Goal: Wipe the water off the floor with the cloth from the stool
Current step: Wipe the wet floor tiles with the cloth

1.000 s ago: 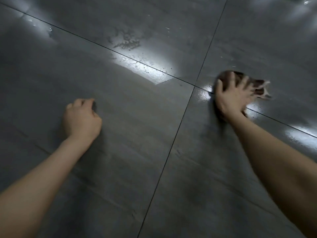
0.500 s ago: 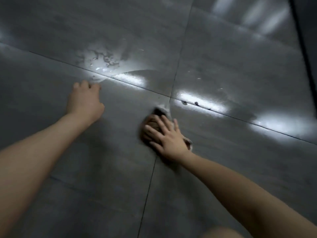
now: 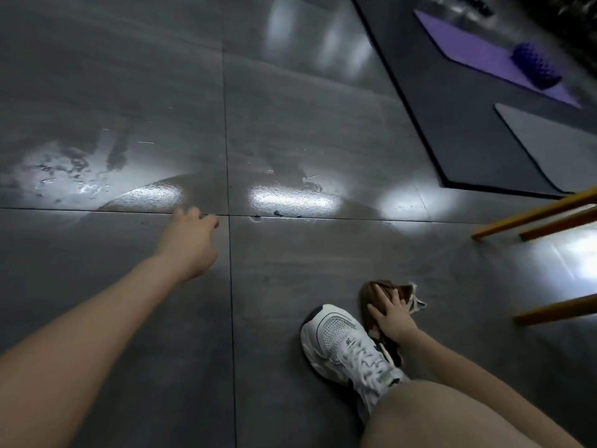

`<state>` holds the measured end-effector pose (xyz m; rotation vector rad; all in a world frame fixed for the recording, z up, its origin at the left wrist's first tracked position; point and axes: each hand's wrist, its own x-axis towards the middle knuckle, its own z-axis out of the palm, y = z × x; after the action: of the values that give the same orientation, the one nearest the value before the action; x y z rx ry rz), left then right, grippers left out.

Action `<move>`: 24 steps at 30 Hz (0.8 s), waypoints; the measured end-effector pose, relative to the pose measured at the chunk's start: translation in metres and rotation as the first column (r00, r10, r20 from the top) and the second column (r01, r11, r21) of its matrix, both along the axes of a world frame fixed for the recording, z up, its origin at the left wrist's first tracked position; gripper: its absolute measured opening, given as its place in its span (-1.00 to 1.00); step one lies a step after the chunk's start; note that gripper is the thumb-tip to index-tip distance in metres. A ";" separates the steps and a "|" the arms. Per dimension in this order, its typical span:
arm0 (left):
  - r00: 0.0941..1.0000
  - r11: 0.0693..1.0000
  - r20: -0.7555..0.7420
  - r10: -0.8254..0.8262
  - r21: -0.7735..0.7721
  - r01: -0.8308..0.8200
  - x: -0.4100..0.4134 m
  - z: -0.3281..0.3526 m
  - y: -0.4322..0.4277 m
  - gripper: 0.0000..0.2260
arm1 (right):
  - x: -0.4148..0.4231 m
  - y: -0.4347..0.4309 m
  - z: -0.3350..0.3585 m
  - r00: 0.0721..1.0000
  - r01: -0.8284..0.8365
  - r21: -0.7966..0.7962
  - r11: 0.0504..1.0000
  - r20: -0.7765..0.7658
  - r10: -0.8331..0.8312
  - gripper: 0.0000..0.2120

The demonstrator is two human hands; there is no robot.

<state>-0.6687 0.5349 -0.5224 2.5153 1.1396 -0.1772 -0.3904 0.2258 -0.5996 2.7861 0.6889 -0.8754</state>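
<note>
A brown cloth [image 3: 371, 294] lies crumpled on the dark grey tiled floor [image 3: 323, 253], right beside my white sneaker. My right hand [image 3: 392, 316] presses flat on top of the cloth, fingers spread over it. My left hand [image 3: 190, 244] rests on the floor near the crossing of the tile joints, fingers curled under and holding nothing. Water [image 3: 64, 173] shows as beads and smears on the far left tile, and more wet film [image 3: 290, 189] glints just past the joint in the middle. The stool's seat is out of view.
Yellow wooden stool legs [image 3: 533, 218] slant in from the right edge. My white sneaker [image 3: 342, 344] and bare knee [image 3: 452, 418] fill the lower right. Dark mats [image 3: 452, 124] lie at the upper right, with a purple mat [image 3: 478, 50] and a purple spiky roller [image 3: 534, 67].
My right hand has dragged the cloth back from the tile joint crossing to beside my sneaker. The view has pulled back and swung right, bringing my foot, the stool legs and the mats in.
</note>
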 end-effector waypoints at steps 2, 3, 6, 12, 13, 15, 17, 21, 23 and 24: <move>0.998 1.000 -0.059 -0.018 -0.014 0.017 -0.005 -0.012 0.001 -0.61 | 0.009 0.004 -0.008 0.994 0.085 0.043 0.995 0.064 -0.087 -0.40; 0.996 1.000 -0.091 -0.007 -0.025 0.005 -0.007 -0.017 0.004 -0.60 | 0.018 0.007 -0.009 0.989 0.118 0.057 0.991 0.087 -0.122 -0.39; 0.985 0.994 -0.139 0.099 -0.026 -0.104 -0.004 -0.024 0.020 -0.61 | 0.062 0.026 -0.010 0.968 0.218 0.093 0.972 0.104 -0.227 -0.37; 0.975 0.988 -0.161 0.150 0.001 -0.152 0.029 -0.043 0.033 -0.63 | 0.152 0.127 -0.020 0.953 0.231 0.190 0.954 0.155 -0.261 -0.39; 0.977 0.991 -0.163 0.133 -0.003 -0.136 0.036 -0.048 0.034 -0.61 | 0.158 0.152 -0.022 0.959 0.192 0.192 0.962 0.171 -0.225 -0.39; 0.979 0.992 -0.159 0.124 -0.018 -0.128 0.049 -0.059 0.038 -0.59 | 0.158 0.207 -0.025 0.970 0.089 0.203 0.975 0.205 -0.132 -0.38; 0.976 0.985 -0.138 0.167 -0.023 -0.172 0.061 -0.068 0.046 -0.58 | 0.144 0.270 -0.029 0.971 -0.068 0.238 0.969 0.239 0.009 -0.37; 0.981 0.993 -0.158 0.115 0.046 -0.109 0.081 -0.076 0.059 -0.62 | 0.045 0.352 -0.038 0.807 -0.589 0.323 0.740 0.267 0.526 -0.37; 0.974 0.997 -0.217 0.067 0.058 -0.056 0.087 -0.073 0.060 -0.67 | 0.006 0.362 -0.043 0.576 -0.805 0.367 0.467 0.288 0.765 -0.39; 0.970 0.998 -0.239 0.043 0.044 -0.034 0.090 -0.071 0.060 -0.67 | 0.005 0.363 -0.045 0.465 -0.860 0.376 0.344 0.303 0.832 -0.40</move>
<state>-0.5784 0.5948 -0.5935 2.5564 1.2943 -0.4644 -0.3851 0.5889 -0.6448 2.1138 2.3340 -0.3771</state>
